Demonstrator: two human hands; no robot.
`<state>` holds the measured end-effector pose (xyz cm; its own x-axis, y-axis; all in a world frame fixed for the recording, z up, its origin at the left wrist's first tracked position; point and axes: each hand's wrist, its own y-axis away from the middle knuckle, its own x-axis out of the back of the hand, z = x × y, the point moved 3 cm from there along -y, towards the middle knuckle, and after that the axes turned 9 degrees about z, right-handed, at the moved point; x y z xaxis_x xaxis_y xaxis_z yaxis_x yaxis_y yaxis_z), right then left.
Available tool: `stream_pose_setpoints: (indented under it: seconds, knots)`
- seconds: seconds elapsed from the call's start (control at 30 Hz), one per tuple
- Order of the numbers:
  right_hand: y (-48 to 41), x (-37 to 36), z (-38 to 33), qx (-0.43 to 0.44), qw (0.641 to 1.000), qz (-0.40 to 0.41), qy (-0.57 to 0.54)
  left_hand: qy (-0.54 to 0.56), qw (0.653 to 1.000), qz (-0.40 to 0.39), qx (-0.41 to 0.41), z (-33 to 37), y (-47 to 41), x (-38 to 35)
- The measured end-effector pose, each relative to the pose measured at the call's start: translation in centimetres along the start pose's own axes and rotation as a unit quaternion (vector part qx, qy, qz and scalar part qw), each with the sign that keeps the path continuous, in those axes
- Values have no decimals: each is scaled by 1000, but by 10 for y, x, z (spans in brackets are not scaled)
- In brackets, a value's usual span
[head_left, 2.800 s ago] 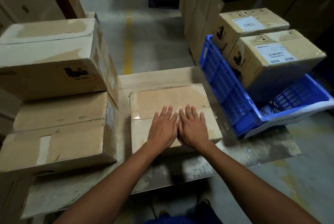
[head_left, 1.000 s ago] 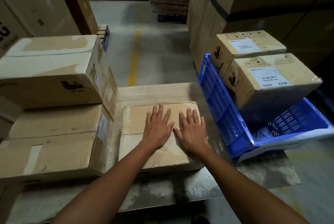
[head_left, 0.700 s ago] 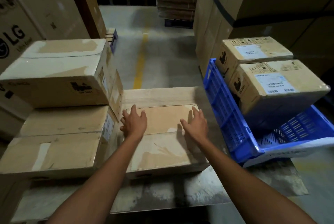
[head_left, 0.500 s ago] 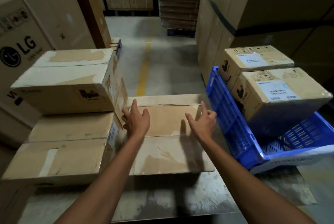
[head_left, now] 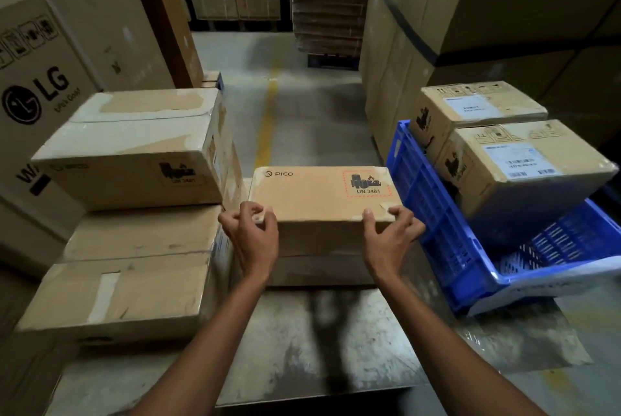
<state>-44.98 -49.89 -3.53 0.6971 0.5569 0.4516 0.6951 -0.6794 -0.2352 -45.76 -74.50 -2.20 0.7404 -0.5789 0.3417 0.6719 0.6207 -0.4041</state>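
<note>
The metal-topped table lies nearest, and both forearms are extended across it.

The left hand is curled over the near left corner of the PICO carton. The right hand is curled over the near right corner, with the thumb laid on the top face. Both hands are closed on the carton; neither is free.

The carton is positioned at the middle of the table with its printed face, marked UN 3481, turned upward. It is located between the stacked cartons on the left and the blue crate on the right, just beside each. Whether its base is in contact with the table cannot be determined.

The step in hand is judged to be gripping the carton for turning or lifting. For the next move, an even pull from both hands is called for, so that the carton is kept level. Clearance from the stack and the crate wall should also be maintained.

Two labelled cartons are seated in the crate. Beyond the table, a yellow floor line is visible.
</note>
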Motion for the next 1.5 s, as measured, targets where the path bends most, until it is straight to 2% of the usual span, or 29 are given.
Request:
stream_pose_setpoints:
  seconds: [0.1,0.2,0.3,0.4,0.53,0.7,0.8,1.0,1.27,1.37,1.5]
  knots:
    - [12,0,-1,36,995,16,97,-54,995,-24,-78,-2,14,11]
    - [23,-5,-15,168,962,18,217,-131,967,-47,-212,1,21,14]
    - [43,-21,-36,305,939,-34,155,-114,947,-74,-291,5,17,13]
    - [66,-41,-53,374,917,-118,66,-126,928,-121,-328,5,17,10]
    - [80,-51,-53,436,883,-124,123,-170,916,-171,-322,-3,19,9]
    - [71,-54,-64,442,871,-129,170,-196,899,-175,-350,17,3,6]
    - [56,-60,-81,434,860,-153,220,-226,888,-216,-337,23,-12,-5]
    - [44,-73,-76,367,828,-301,298,-262,868,-331,-263,10,-25,-24]
    - [24,-66,-91,382,821,-312,288,-321,842,-321,-291,39,-34,-31]
    - [13,-56,-88,357,832,-304,296,-284,840,-360,-291,49,-25,-45]
    - [-6,-40,-58,283,841,-283,365,-241,827,-424,-281,58,-1,-62]
